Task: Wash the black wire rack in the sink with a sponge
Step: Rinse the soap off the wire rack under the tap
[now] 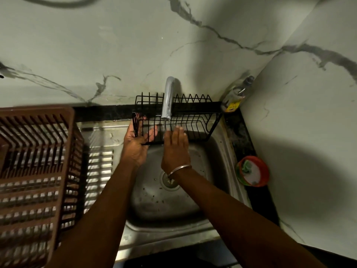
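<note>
The black wire rack (195, 122) is held over the steel sink (218, 151), under the chrome tap (168, 97), where water runs down. My left hand (138, 144) grips the rack's left end, fingers showing through the wires. My right hand (176, 146) lies flat with straight fingers against the rack's front wires, right under the stream. A green sponge (246, 166) sits in an orange-rimmed soap tub (263, 171) on the counter right of the sink. Neither hand holds the sponge.
A brown plastic dish basket (36, 171) stands on the steel drainboard (100, 151) at the left. A dish-soap bottle (237, 95) leans in the back right corner. Marble walls close in behind and to the right. The sink drain (170, 180) lies below my right wrist.
</note>
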